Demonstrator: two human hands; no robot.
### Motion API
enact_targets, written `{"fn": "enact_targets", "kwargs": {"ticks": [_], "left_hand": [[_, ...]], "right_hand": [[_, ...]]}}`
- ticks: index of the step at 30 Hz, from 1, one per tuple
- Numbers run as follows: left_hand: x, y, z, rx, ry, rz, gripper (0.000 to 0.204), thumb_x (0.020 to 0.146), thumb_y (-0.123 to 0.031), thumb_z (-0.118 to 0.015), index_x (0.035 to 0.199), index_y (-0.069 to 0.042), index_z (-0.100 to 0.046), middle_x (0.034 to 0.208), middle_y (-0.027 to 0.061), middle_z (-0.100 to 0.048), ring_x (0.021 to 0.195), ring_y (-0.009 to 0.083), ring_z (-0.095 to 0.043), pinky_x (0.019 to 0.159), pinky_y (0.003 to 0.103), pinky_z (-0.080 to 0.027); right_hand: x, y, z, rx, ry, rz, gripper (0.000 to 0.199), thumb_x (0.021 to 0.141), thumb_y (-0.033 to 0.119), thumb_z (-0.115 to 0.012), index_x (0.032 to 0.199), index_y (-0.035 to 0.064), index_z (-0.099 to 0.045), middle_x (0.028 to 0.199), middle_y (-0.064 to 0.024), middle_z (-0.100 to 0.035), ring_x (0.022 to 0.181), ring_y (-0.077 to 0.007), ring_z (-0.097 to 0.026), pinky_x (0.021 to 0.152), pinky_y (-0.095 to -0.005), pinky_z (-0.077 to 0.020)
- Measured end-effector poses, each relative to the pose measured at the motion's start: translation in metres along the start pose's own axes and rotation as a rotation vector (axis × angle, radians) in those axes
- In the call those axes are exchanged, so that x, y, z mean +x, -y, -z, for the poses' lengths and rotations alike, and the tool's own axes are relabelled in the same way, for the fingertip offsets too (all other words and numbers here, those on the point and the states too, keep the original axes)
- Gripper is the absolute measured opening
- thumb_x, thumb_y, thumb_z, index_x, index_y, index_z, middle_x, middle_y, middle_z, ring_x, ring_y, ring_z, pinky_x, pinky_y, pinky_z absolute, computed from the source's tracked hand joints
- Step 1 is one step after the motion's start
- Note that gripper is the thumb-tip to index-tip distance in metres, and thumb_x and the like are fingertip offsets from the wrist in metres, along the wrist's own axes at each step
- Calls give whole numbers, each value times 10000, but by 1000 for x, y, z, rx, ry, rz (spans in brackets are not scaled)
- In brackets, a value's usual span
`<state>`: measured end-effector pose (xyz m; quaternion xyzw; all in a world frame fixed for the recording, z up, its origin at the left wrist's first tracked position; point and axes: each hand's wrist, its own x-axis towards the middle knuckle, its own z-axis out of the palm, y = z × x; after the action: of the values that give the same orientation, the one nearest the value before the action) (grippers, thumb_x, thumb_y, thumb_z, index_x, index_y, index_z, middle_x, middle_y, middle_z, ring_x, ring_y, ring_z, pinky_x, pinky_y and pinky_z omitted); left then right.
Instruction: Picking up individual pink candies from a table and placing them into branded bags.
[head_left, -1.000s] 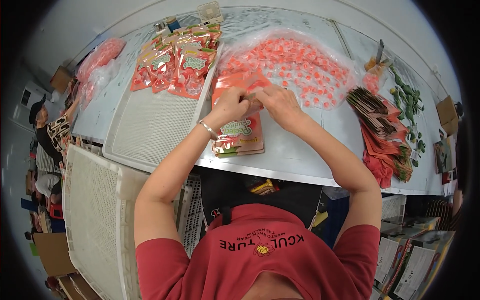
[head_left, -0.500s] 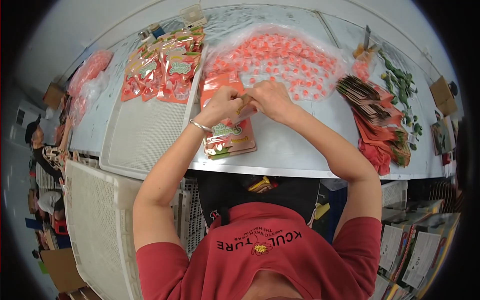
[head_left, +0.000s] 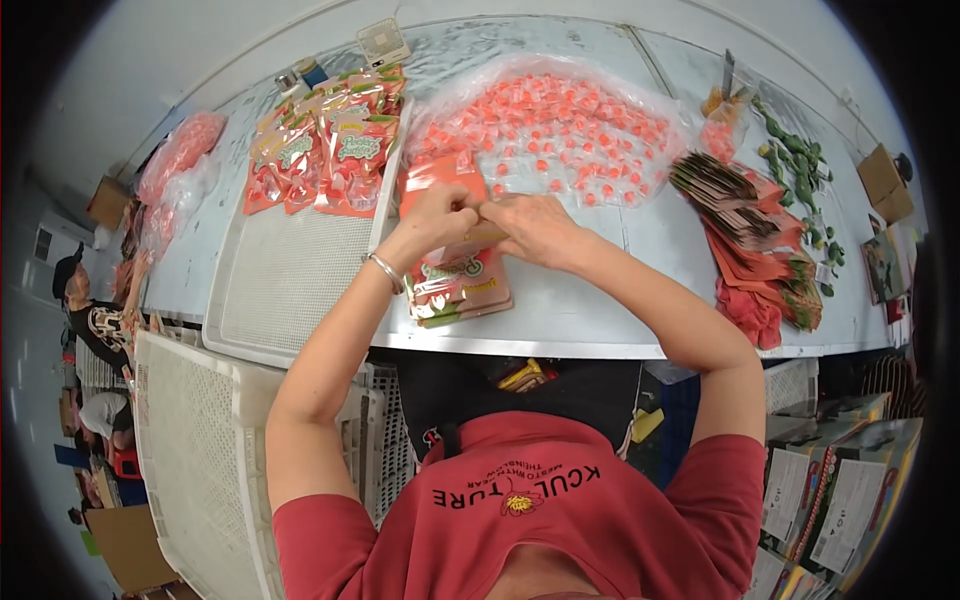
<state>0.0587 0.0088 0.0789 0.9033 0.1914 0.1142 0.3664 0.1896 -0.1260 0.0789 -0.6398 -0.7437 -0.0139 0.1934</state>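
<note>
My left hand (head_left: 440, 215) and my right hand (head_left: 540, 228) meet over the table, fingers closed on the edge of a flat packaging pouch (head_left: 478, 240). Much of that pouch is hidden by my fingers. Below it lies a stack of pink printed pouches (head_left: 462, 295) close to the table's front edge. A plain orange-pink pouch surface (head_left: 425, 177) shows just beyond my left hand. Past my right hand spreads a heap of small clear-wrapped candies (head_left: 560, 120) with red-orange centers, on clear plastic film.
A white mesh tray (head_left: 285, 260) at the left holds filled pouches (head_left: 360, 160) at its far end. Flat pouches (head_left: 740, 215) lie fanned out at the right, beside green pieces (head_left: 795, 155). Another tray (head_left: 190, 420) stands below the table; a person (head_left: 100, 320) is at far left.
Both hands have shifted slightly toward me and downward, still together on the pouch. My right-hand fingers have come nearer my left, covering more of it.
</note>
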Motion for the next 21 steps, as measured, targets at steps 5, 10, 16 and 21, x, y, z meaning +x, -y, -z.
{"fn": "enact_targets", "kwargs": {"ticks": [5,10,16,21], "left_hand": [[-2,-7,8,-64,-240,-9,171,727,-111,-515,704,48,-575,638,138,-608,599,176,-578,551,320,-447],[-24,-13,1,-376,-29,35,154,811,-111,-523,717,-23,-438,959,25,-627,743,53,-476,621,231,-410],[-33,-7,-30,-238,-144,-254,233,871,-111,-575,712,18,-464,617,3,-475,574,87,-388,502,242,-344],[-54,3,-24,-305,-305,-26,133,870,-95,-579,857,38,-584,697,3,-478,621,56,-401,529,231,-354]], "right_hand": [[-13,29,9,-102,242,181,182,704,59,-589,861,-26,-624,1305,-154,-424,1190,-296,-426,673,-380,-527],[-38,11,4,4,0,38,122,740,50,-571,824,-17,-628,1289,-130,-439,1171,-287,-442,712,-383,-519],[-37,-18,-5,538,75,-135,143,771,163,-631,767,22,-658,840,-98,-631,792,-240,-618,711,-368,-502],[-17,-70,17,1240,-29,-404,324,868,310,-571,873,0,-665,912,-128,-647,915,-258,-597,781,-364,-479]]}}
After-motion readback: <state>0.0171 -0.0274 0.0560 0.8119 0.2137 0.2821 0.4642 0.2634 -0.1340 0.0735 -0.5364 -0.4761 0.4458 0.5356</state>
